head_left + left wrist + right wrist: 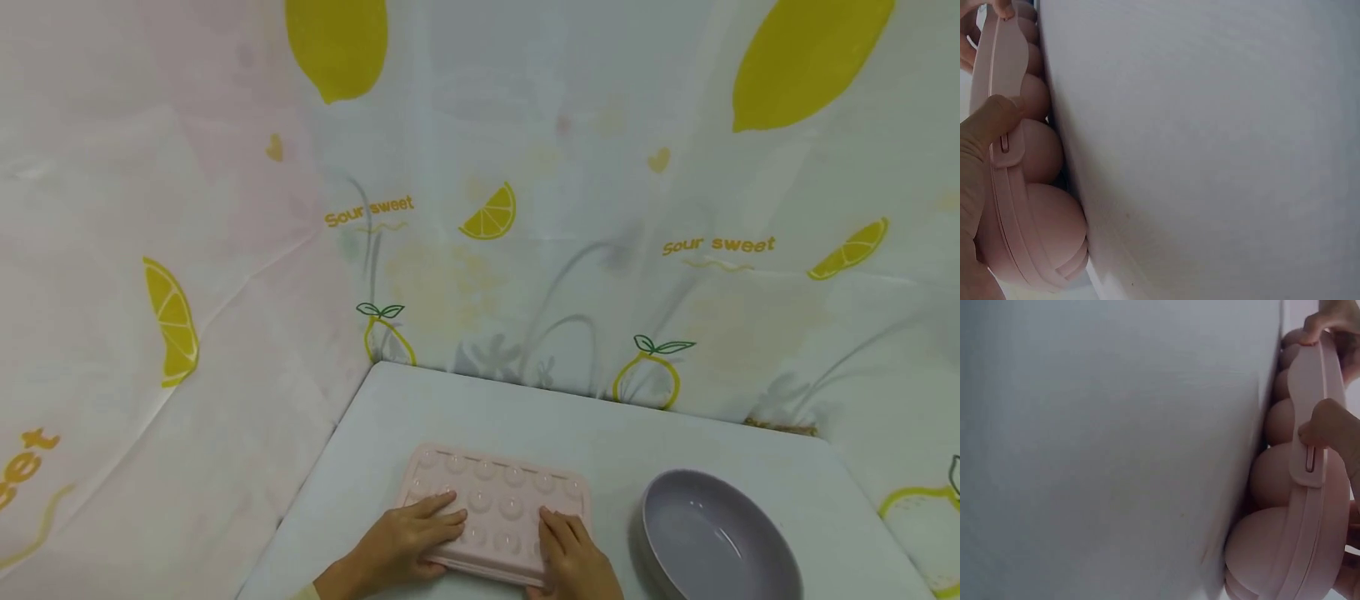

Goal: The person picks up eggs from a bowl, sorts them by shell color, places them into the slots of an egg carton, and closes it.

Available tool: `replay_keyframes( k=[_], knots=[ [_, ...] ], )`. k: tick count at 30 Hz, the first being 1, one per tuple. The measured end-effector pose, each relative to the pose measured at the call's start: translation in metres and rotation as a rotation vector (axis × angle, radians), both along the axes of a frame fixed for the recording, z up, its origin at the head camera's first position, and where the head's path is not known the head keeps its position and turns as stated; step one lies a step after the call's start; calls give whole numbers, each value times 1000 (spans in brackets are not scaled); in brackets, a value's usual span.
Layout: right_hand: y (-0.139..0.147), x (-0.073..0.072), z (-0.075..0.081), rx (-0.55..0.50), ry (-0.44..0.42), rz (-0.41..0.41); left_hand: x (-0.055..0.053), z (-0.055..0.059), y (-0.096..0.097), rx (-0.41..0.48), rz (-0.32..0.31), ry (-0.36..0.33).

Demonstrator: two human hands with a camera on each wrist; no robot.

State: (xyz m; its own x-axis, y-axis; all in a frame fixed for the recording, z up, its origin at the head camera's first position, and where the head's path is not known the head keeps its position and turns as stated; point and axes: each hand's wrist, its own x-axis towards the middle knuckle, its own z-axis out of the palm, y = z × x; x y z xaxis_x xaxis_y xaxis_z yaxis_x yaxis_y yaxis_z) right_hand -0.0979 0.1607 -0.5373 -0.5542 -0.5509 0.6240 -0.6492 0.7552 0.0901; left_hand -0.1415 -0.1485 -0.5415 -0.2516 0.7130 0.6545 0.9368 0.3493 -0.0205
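Note:
A pale pink plastic egg box point(495, 521), its lid covered in rows of round bumps, lies on the white table in the head view. My left hand point(408, 537) grips its left side, fingers spread over the lid and thumb at the front edge. At the right front corner my right hand point(576, 558) holds it likewise. In the left wrist view, the left thumb point(1000, 115) presses the long front latch of the box, above its rounded cups point(1041, 153). The right wrist view shows the right thumb point(1322, 428) on the latch's other end point(1310, 469). What is inside stays hidden.
To the right of the box stands a round grey-purple bowl point(720, 542), cut off by the bottom of the head view. Lemon-printed cloth point(540, 275) hangs behind the white table point(480, 396) and along its left side.

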Motion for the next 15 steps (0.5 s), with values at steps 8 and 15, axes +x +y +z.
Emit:
replay_keyframes(
  k=[8,15],
  knots=[
    [7,1,3,-24,-17,46,-3,2,-2,-14,-26,-14],
    [31,-14,42,-168,-153,53,-28,36,6,-65,-81,-26]
  ],
)
